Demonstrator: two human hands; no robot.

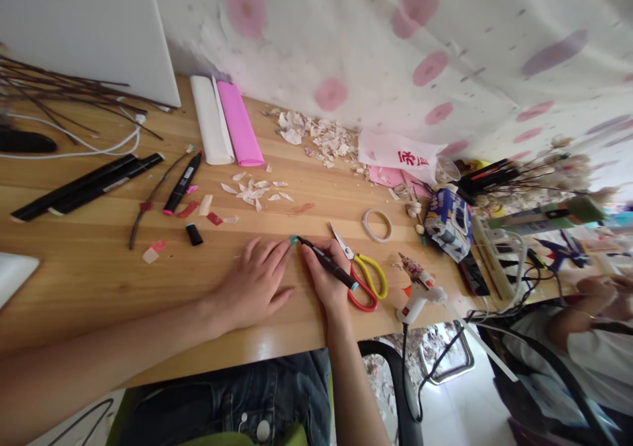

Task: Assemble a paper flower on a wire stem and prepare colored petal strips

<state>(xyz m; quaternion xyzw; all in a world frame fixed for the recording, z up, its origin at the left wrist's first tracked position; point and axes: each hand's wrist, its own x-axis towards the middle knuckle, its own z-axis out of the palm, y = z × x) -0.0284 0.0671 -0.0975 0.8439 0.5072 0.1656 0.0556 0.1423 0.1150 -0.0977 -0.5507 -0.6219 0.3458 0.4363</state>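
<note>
My right hand (326, 281) grips a black marker (329, 264) with a light blue end, its tip at a small teal piece (293, 240) on the wooden table. My left hand (254, 278) lies flat with fingers spread, its fingertips at the edge of that piece. Scissors (363, 274) with one red and one yellow handle lie just right of my right hand. To the left are a black cap (194, 234), a marker with a pink end (182, 182) and small red and pink scraps (215, 218). Pale petal-like pieces (254, 192) lie beyond my hands.
A glue gun (419, 291) with a cord stands at the right, near a tape roll (376, 225) and a blue package (449, 222). White and pink paper rolls (240, 124) lie at the back. Another person's hands (601, 294) show at far right.
</note>
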